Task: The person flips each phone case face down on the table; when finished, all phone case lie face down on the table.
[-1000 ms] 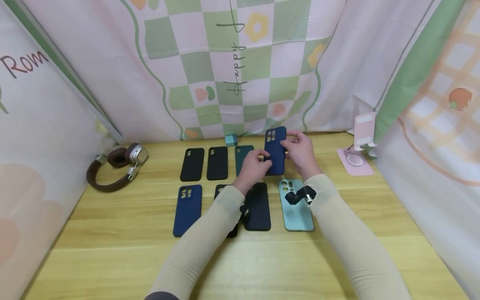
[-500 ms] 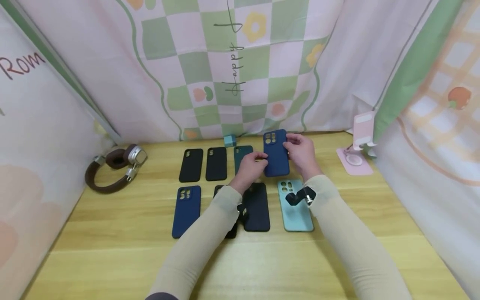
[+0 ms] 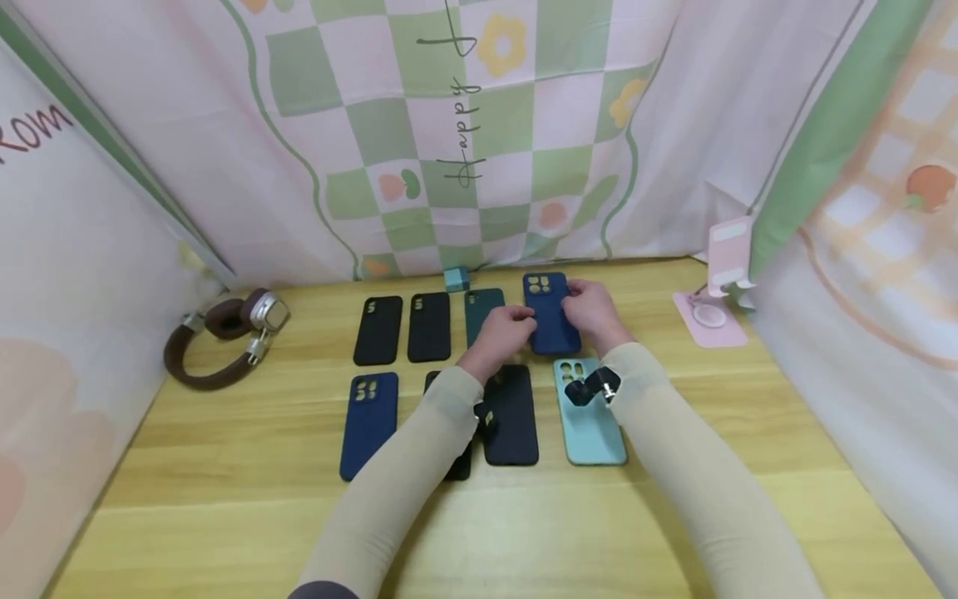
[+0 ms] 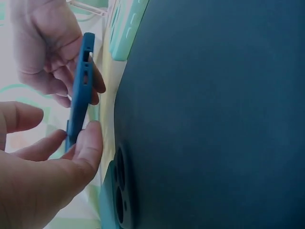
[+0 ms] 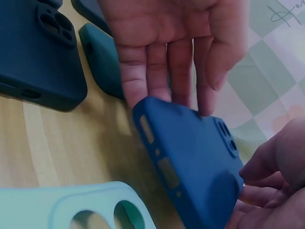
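A dark blue phone case (image 3: 552,316) with a camera cutout is tilted over the back of the wooden table. My right hand (image 3: 591,309) holds its right edge with thumb and curled fingers. At its left edge, my left hand (image 3: 503,334) touches it with nearly straight fingers; the left thumb is off the case in the right wrist view. Whether the case rests on the table I cannot tell. Beside the left hand lies a dark green phone case (image 3: 482,306), partly covered by that hand. Below the right wrist is a mint phone case (image 3: 595,428), near a black phone case (image 3: 512,416).
More phone cases lie to the left: two black cases (image 3: 377,331) behind, another blue case (image 3: 369,420) in front. A black one is partly under the left sleeve (image 3: 419,453). Brown headphones (image 3: 213,374), a light blue cube (image 3: 456,279) and a pink stand (image 3: 728,254) stand near the curtain.
The dark blue case has come down toward the table, its top tilting back, with both hands following. My left thumb, in front of the case a second ago, is off it now.
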Demonstrator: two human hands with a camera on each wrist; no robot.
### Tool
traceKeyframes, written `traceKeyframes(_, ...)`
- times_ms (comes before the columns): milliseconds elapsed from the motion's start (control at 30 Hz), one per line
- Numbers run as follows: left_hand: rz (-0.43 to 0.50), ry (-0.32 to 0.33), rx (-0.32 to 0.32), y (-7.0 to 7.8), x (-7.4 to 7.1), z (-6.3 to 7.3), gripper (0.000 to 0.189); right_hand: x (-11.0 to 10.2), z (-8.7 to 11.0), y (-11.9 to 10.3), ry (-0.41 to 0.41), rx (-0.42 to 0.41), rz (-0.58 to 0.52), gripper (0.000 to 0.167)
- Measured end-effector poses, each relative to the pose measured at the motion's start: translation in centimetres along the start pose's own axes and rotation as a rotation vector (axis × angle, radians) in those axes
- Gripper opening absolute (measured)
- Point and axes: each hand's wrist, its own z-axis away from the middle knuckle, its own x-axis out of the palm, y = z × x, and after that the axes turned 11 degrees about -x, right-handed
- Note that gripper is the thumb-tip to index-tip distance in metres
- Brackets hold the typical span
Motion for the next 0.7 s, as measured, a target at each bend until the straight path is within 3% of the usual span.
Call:
traceKeyframes(133, -0.026, -0.027, -0.030, -0.2, 0.2, 0.3, 0.040, 0.3, 0.2, 0.2, -0.037, -0.010, 0.004, 0.054)
traceKeyframes(400, -0.042, -0.102, -0.026, -0.2, 0.2, 0.7, 0.041, 0.0, 0.9, 0.2, -0.121, -0.024, -0.002, 0.062)
traceKeyframes(700, -0.119, -0.147, 0.060, 0.0, -1.9, 1.5, 0.039, -0.8, 1.2, 0.6, -0.118, -0.029, 0.005, 0.058)
